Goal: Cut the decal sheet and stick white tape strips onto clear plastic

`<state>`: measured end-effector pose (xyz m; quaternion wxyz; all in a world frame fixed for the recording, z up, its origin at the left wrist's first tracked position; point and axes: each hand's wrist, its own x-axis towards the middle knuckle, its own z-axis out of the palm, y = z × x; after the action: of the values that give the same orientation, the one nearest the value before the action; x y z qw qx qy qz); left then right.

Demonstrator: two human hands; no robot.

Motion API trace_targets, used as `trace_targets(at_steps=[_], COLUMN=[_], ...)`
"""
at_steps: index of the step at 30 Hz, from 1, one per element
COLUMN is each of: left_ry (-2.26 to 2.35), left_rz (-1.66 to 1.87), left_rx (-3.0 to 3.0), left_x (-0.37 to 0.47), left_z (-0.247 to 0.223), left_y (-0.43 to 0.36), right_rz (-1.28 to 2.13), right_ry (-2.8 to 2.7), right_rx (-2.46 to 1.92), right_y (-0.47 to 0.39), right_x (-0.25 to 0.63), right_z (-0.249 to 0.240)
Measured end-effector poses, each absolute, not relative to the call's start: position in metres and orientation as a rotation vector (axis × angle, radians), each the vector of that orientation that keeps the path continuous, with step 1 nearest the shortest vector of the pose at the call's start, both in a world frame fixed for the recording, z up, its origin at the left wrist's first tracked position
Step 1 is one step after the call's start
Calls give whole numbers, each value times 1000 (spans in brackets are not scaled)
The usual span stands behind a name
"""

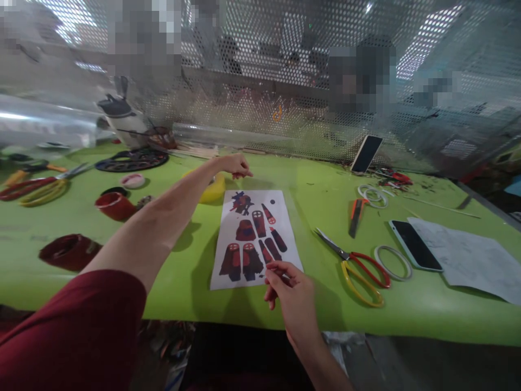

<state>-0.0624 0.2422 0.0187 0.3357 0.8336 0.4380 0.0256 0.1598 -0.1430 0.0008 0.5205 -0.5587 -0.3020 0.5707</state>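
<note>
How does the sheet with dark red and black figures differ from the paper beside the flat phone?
The figure sheet bears dark red and black shapes; the phone-side paper shows faint grey marks. The figure sheet looks flat, the phone-side paper rumpled. The right hand is by the figure sheet, not the phone-side paper. Both papers rest on the green table.

At six o'clock, the right hand (293, 296) covers part of the printed sheet (252, 239); whether its fingertips pinch anything, I can't tell. The left forearm (163, 228) half hides a yellow tape roll (214, 191) toward nine. At twelve, people blur behind the perforated screen (252, 70).
</note>
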Motion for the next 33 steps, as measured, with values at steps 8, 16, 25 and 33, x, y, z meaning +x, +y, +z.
trace_targets(at_steps=[8,16,25,33], left_ry=[1148,1192,1190,769], left_rz=[166,361,516,1070], left_rx=[2140,2122,2155,1951], left_x=[-67,-75,-83,-101], left_z=[35,93,134,80], left_y=[229,179,69,-110], right_rz=[1361,1382,1329,1142], right_ry=[-734,-735,-1041,-1196], right_rx=[-1318,-1200,-1064,-1015], right_y=[-142,-166,-203,-245], right_x=[163,196,271,336], right_z=[-8,-8,-10,1])
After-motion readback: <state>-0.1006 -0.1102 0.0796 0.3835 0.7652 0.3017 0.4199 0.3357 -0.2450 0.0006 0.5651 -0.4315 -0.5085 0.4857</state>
